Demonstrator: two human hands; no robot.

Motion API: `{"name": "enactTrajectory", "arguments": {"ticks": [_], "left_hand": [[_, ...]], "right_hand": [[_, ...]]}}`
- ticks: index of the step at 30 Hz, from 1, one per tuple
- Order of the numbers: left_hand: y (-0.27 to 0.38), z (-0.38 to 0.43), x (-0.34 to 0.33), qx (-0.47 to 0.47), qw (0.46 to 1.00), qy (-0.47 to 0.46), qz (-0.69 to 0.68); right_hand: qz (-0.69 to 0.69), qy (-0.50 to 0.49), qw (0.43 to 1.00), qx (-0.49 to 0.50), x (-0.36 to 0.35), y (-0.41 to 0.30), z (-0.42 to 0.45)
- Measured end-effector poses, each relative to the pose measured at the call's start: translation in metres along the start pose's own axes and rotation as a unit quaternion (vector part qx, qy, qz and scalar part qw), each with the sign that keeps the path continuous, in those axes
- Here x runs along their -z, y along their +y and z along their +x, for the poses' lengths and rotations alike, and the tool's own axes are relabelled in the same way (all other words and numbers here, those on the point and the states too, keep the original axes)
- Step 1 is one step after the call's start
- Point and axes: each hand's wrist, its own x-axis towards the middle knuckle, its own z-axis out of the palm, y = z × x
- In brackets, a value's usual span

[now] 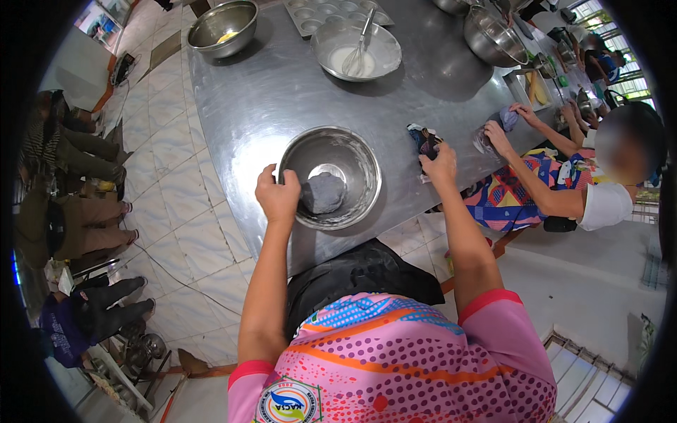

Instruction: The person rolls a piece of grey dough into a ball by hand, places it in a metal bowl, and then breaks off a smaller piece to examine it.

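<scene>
A stainless steel bowl (365, 203) stands near the front edge of the metal table, its inner wall smeared with a pale residue. In it lies a rounded lump of greyish-purple dough (324, 193). My left hand (278, 193) grips the bowl's left rim, thumb towards the inside. To the right of the bowl, my right hand (440, 163) holds a crumpled dark patterned cloth (424, 141) against the tabletop. Farther back, a wire whisk (359, 53) rests in a wide metal bowl (389, 45) with white liquid.
A muffin tin (304, 16) and a bowl with something yellow (206, 37) stand at the back. On the right, a co-worker's hands (500, 138) handle a purple lump (509, 118) beside a tray (515, 87). A large steel bowl (489, 39) is behind them.
</scene>
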Motion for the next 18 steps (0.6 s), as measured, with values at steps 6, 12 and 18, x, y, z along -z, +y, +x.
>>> {"name": "enactTrajectory", "arguments": {"ticks": [6, 12, 18], "left_hand": [[-0.006, -0.003, 0.018, -0.002, 0.999, 0.040, 0.030], [0.056, -0.019, 0.037, -0.080, 0.995, 0.051, -0.025], [0.127, -0.060, 0.024, -0.145, 0.887, -0.406, -0.164]], "right_hand": [[0.028, -0.090, 0.996, -0.003, -0.019, 0.022, 0.032], [0.404, -0.246, 0.874, -0.115, 0.001, 0.080, 0.048], [0.633, -0.357, 0.671, -0.146, 0.112, 0.084, -0.002]]}}
